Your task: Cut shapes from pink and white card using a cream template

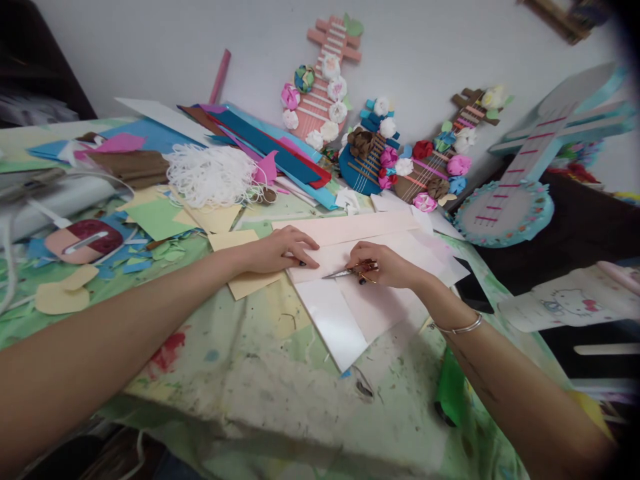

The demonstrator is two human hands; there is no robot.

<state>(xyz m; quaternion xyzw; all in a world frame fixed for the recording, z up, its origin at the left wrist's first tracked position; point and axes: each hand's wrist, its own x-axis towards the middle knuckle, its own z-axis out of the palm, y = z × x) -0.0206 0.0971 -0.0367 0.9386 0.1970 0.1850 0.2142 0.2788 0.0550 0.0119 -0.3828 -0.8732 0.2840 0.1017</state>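
My left hand (280, 252) lies on the left edge of a pale pink paper sheet (353, 233), fingers stretched out and partly curled at the tips. In my right hand (393, 265) is a pair of scissors (345, 273) with gold-brown handles. Its blades point left, low over the paper, and look nearly closed together; whether they touch the sheet I cannot tell. A glossy white sheet (333, 323) shows at the lower left of the pink paper. Cream paper pieces (255, 285) lie beneath my left wrist.
White string (213, 177) is heaped behind my left arm, beside coloured card sheets (270, 150). Decorated paper instruments (325, 100) lean on the wall. A glue gun (85, 240) sits among scraps at left. A phone (473, 287) and a printed white cup (565, 300) are at right.
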